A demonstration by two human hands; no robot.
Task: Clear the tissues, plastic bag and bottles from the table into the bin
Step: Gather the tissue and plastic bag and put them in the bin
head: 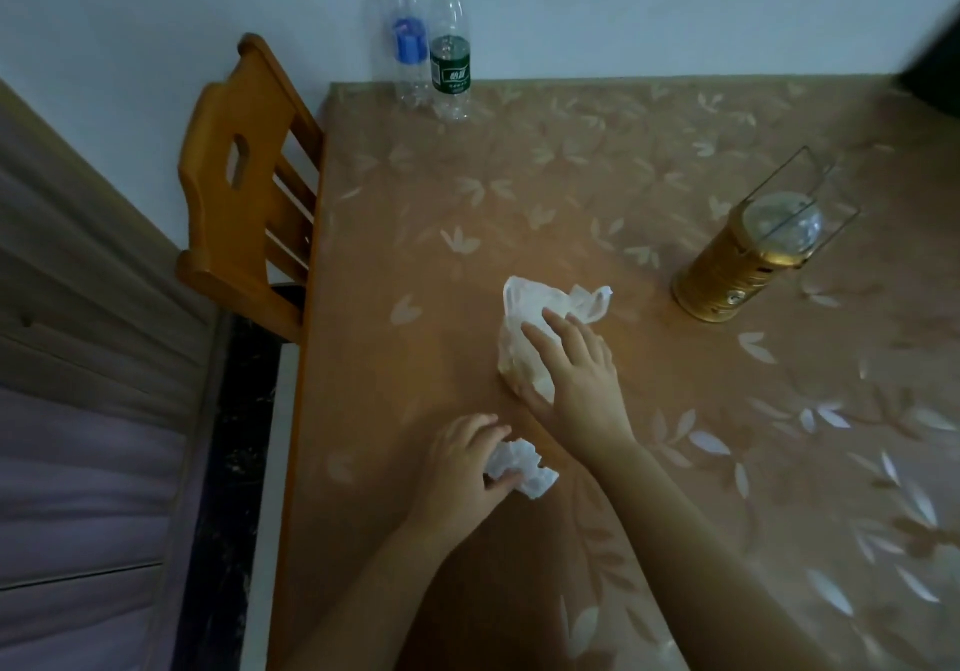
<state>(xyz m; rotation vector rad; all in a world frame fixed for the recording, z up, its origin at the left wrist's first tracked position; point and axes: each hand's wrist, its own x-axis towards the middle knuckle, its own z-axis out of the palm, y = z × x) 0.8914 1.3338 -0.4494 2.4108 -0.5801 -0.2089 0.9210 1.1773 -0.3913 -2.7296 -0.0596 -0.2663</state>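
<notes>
The crumpled tissue [522,465] sits bunched inside the left hand [470,467], fingers curled over it and thumb under, so that hand is closed on it, low over the table [675,514]. Just beyond and a bit to the right of it, the plastic bag [535,327] lies flat-ish w/ something pale inside. The right hand [576,374] is spread wide on top of the bag, palm down, fingers fanned, not yet gripping anything.

To do this bit well, I reckon the right hand should gather the bag by closing fingers from the far edge toward the palm, scooping loose film in so nothing spills, rather than pinching one corner. The bag is thin and will slide on the glossy cloth, so press, then bunch.

Pose: right forearm comes in from the near right corner, crossing diagonally, wrist fairly straight; left forearm comes up from below, wrist bent inward.

Far beyond both hands, at the back edge by the wall, stand two empty bottles, the blue-label bottle [402,31] touching or nearly touching the green-label bottle [451,46]. Right of the right hand, well apart, a gold lantern [748,259]. Left of the hands, past the table edge, a wooden chair [239,192]. No bin in view.
</notes>
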